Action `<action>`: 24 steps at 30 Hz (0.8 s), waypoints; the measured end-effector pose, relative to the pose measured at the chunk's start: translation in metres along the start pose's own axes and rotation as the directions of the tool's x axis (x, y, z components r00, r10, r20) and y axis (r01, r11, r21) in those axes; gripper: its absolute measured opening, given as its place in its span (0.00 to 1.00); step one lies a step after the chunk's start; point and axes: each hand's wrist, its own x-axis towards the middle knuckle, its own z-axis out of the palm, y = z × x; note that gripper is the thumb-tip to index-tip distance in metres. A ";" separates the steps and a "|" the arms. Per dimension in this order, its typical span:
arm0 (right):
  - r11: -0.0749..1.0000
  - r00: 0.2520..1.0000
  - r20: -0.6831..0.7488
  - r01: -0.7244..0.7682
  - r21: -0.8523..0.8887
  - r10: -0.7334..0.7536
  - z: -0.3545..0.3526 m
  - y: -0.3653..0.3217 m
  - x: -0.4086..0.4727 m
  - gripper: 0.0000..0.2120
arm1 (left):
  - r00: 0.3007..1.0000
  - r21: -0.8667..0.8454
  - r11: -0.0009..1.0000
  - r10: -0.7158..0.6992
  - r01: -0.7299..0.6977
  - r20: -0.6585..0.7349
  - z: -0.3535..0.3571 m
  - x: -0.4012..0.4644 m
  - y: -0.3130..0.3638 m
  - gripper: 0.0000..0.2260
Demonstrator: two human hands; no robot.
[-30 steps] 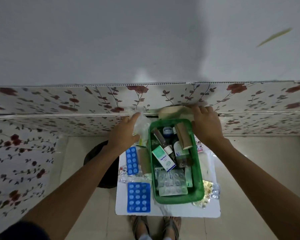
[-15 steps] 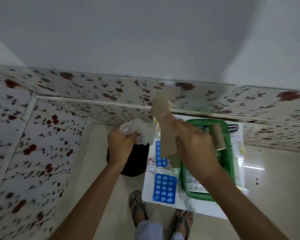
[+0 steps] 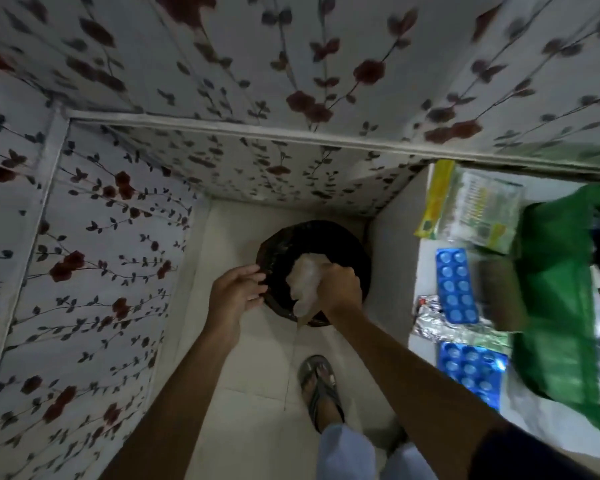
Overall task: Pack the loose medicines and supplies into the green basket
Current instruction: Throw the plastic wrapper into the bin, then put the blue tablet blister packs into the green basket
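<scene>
Head view, right hand (image 3: 338,289) clenched on crumpled clear plastic (image 3: 305,282) over dark bin (image 3: 326,244), left hand (image 3: 238,289) open on bin rim, green basket (image 3: 555,306) well right of both hands

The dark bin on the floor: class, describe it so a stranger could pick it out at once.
Start at the white table on the right; the dark bin stands on the floor against its left side. It is round and near black, unlike the pale tiles, and both hands hover over it.

The corner is lined with white wall panels (image 3: 125,271) printed with red flowers and dark vines. Pale floor tiles (image 3: 257,420) are dimly lit; a white table (image 3: 392,244) is set against the wall.
</scene>
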 end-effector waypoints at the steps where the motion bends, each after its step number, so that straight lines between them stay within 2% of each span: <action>1: 0.999 0.999 0.036 -0.036 0.006 0.035 0.016 0.003 0.018 0.11 | 1.000 -0.007 1.000 -0.016 0.016 -0.008 -0.004 0.014 -0.008 0.12; 5: 0.977 0.967 0.183 -0.195 0.082 0.177 0.059 0.017 0.076 0.17 | 0.999 -0.002 0.999 -0.048 0.048 0.002 -0.007 0.054 -0.032 0.10; 7: 0.978 0.942 0.279 -0.204 0.040 0.185 0.071 0.022 0.091 0.21 | 0.998 -0.009 0.998 -0.058 0.058 0.019 -0.005 0.063 -0.039 0.07; 9: 0.982 0.931 0.315 -0.179 -0.052 0.186 0.078 0.026 0.093 0.29 | 0.998 -0.008 0.998 -0.054 0.054 0.032 -0.004 0.064 -0.042 0.06; 12: 0.997 0.982 0.187 -0.007 -0.083 0.023 0.073 0.017 0.069 0.22 | 0.998 -0.020 0.999 -0.049 0.050 0.034 0.000 0.051 -0.040 0.08; 16: 0.991 0.991 0.106 0.074 0.113 -0.086 0.031 -0.002 -0.007 0.18 | 0.996 -0.090 0.994 -0.054 0.060 0.070 0.013 0.005 -0.023 0.09; 19: 0.945 0.967 -0.100 0.251 0.207 -0.235 -0.021 0.005 -0.085 0.14 | 0.993 -0.126 0.990 -0.048 0.062 0.112 0.030 -0.041 -0.013 0.09; 21: 0.892 0.927 -0.209 0.362 0.272 -0.312 -0.059 0.024 -0.138 0.12 | 0.988 -0.102 0.994 -0.023 0.038 0.152 0.047 -0.077 -0.011 0.09; 24: 0.906 0.935 -0.226 0.328 0.269 -0.271 -0.101 0.064 -0.193 0.09 | 0.977 0.052 0.995 0.077 -0.089 0.198 0.081 -0.124 -0.015 0.09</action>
